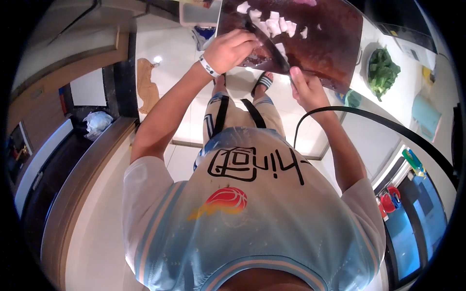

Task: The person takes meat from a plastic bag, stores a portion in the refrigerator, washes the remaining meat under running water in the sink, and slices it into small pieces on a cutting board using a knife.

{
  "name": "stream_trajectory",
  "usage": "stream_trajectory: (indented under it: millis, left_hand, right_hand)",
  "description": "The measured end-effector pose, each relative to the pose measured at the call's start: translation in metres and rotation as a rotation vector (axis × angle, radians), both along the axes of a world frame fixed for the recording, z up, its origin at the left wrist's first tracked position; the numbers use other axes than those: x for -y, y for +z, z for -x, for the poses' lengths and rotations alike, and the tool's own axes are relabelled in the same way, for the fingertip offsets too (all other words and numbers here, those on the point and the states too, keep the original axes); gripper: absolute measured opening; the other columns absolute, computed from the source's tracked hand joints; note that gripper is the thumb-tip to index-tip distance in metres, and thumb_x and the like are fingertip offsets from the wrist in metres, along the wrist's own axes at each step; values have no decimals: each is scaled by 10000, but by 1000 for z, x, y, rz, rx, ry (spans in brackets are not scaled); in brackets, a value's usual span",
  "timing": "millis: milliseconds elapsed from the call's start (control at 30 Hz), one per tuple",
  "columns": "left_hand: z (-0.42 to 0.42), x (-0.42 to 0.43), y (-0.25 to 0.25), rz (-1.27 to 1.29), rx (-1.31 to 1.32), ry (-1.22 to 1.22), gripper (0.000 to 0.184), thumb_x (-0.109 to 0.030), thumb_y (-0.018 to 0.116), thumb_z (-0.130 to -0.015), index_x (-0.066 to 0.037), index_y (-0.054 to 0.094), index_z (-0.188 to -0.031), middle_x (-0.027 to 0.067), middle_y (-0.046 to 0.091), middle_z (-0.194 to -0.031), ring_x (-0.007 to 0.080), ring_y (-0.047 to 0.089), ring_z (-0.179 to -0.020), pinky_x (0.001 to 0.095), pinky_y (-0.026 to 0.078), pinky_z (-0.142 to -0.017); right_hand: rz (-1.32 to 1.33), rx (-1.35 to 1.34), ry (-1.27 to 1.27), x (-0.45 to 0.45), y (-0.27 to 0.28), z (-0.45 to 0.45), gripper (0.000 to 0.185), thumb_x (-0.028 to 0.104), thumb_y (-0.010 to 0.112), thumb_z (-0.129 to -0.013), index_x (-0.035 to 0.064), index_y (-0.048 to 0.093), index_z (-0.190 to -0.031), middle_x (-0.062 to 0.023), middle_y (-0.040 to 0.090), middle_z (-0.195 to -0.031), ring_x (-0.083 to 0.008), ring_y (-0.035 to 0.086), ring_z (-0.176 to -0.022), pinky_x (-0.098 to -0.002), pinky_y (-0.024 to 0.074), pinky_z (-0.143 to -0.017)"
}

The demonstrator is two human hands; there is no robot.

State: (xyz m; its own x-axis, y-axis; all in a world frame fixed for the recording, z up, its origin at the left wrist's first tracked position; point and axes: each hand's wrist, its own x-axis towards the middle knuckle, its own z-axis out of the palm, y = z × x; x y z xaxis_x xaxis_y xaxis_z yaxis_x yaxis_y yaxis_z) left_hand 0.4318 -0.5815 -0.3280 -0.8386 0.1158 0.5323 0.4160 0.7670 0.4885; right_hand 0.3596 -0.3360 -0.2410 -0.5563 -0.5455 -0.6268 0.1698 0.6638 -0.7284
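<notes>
At the top of the head view, a dark brown cutting board (335, 53) holds several pale, whitish cut pieces (274, 24) whose kind I cannot make out. My right hand (308, 89) is wrapped around the handle of a kitchen knife (272, 48). Its dark blade slants up and left across the board, beside the pieces. Against the left side of the blade, my left hand (232, 51) has its fingers curled and pressed together low over the board. Whatever lies under those fingertips is hidden. One pale piece (280, 48) rests right by the blade.
A bowl of green leafy vegetables (383, 72) stands on the white counter (361, 97) to the right. Left of the board is a translucent container (199, 13). A black strap or cable (369, 115) arcs across on the right. My feet are on the tiled floor below.
</notes>
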Motion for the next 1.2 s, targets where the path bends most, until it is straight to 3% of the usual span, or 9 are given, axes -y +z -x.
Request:
stream_trajectory:
  millis: [600,633,733,833,933,1000,1033,1100,1200]
  left_hand:
    - [0,1,-5,-1,18,25,218,-54,706,-764,-58,704,-982,57,653,-1017,233,636,-858,328,540,-745]
    - [1,4,-5,6,21,27,215,-54,707,-764,-59,704,-979,57,655,-1014,233,637,-853,328,540,-742]
    - [-2,7,-5,15,23,37,204,-55,711,-764,-59,705,-968,59,658,-1005,232,639,-842,325,542,-732]
    - [0,3,-4,5,-5,42,192,-57,715,-765,-56,704,-957,61,661,-996,232,641,-831,322,543,-723]
    - [1,4,-5,6,-16,41,179,-63,717,-769,-50,701,-946,64,663,-990,233,642,-820,321,544,-717]
    - [1,7,-6,1,-11,35,171,-66,717,-772,-44,699,-941,66,663,-986,234,643,-815,322,543,-716]
    - [0,7,-4,-4,-13,39,168,-66,717,-774,-41,698,-939,66,664,-981,233,643,-813,323,544,-715]
    - [1,5,-1,-6,-34,36,162,-66,715,-779,-34,696,-936,67,666,-973,230,643,-808,324,544,-713]
    - [2,2,-1,-38,-2,63,151,-68,716,-783,-25,690,-926,76,669,-946,233,642,-802,328,548,-702]
  right_hand:
    - [-72,56,-56,17,16,1,517,468,490,-988,-10,644,-868,9,441,-598,-85,424,-577,-269,366,-543]
    - [-30,-52,0,27,5,2,535,486,481,-985,-11,641,-871,-10,474,-620,-108,461,-600,-288,407,-581]
    - [-128,128,42,39,11,15,550,492,478,-984,-28,642,-911,-41,546,-677,-140,516,-671,-318,452,-665]
    - [18,-20,-34,17,14,-5,592,508,472,-980,-63,623,-928,-45,564,-690,-154,528,-684,-334,460,-678]
    - [-27,-11,9,21,6,1,572,487,458,-989,-63,616,-985,-59,595,-738,-164,541,-702,-340,465,-709]
    - [-118,145,58,50,13,15,542,457,455,-997,-59,618,-1030,-77,638,-806,-171,573,-753,-336,469,-760]
    - [-129,72,81,52,10,10,555,465,444,-998,-59,623,-1027,-104,658,-841,-171,582,-779,-323,464,-772]
    - [-2,34,-31,36,15,-5,595,496,433,-992,-70,619,-988,-124,639,-795,-187,573,-761,-341,462,-755]
    - [-25,-53,-47,20,6,-13,672,546,409,-982,-99,598,-963,-195,602,-748,-248,575,-756,-375,458,-756]
